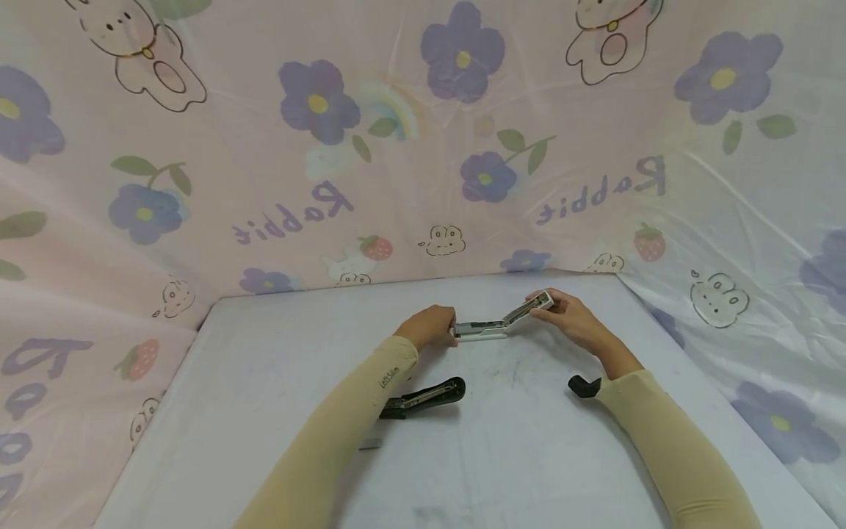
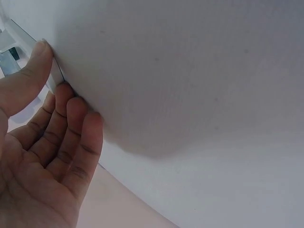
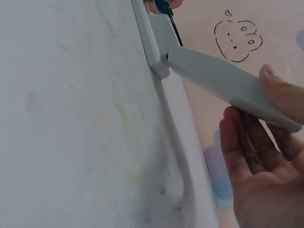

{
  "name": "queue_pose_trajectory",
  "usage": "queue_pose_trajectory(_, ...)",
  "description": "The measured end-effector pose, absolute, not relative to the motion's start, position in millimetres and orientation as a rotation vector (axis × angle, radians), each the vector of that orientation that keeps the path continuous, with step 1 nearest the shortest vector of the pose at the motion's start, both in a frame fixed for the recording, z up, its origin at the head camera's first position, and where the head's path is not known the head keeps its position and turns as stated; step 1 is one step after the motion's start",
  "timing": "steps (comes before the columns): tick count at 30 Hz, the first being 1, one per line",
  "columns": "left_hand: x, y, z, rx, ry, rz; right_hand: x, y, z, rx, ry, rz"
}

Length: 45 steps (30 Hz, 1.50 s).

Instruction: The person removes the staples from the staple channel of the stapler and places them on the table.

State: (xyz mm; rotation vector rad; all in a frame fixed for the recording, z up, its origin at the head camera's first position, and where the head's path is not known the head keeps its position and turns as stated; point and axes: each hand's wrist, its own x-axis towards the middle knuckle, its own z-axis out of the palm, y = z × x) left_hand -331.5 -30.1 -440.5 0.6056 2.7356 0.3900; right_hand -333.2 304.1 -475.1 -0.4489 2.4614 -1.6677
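A white stapler (image 1: 479,330) lies opened out at the far side of the table, its top arm (image 3: 213,76) swung back at the hinge and slanting up to the right. My left hand (image 1: 429,325) pinches the left end of its base between thumb and fingers. In the left wrist view only a sliver of the stapler shows past the left thumb (image 2: 35,71). My right hand (image 1: 571,319) grips the free end of the raised arm, thumb (image 3: 280,92) on one side and fingers on the other. Metal parts show inside the stapler.
A black stapler (image 1: 432,395) lies open beside my left forearm, which hides part of it. A small grey block (image 1: 370,444), like a staple strip, lies nearer. By my right sleeve sits a curved black object (image 1: 584,386), partly covered. Printed cloth (image 1: 396,169) hangs behind the white table (image 1: 522,455).
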Motion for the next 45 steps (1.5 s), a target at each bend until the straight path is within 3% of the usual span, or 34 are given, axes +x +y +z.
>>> queue_pose_trajectory(7, -333.8, -29.6, -443.1, 0.610, 2.731, 0.383, -336.0, 312.6, -484.6, -0.390, 2.575, -1.527)
queue_pose_trajectory(22, -337.1, -31.5, -444.3, 0.614, 2.729, 0.379, -338.7, 298.4, -479.7, -0.618, 2.899, -1.200)
queue_pose_trajectory(34, -335.7, -30.3, -443.4, 0.632, 2.721, 0.373, -327.7, 255.9, -460.9, -0.864, 3.048, -1.243)
queue_pose_trajectory(45, -337.9, -32.0, -445.2, 0.638, 2.718, 0.380, -326.4, 210.8, -473.6, -0.971, 2.935, -1.194)
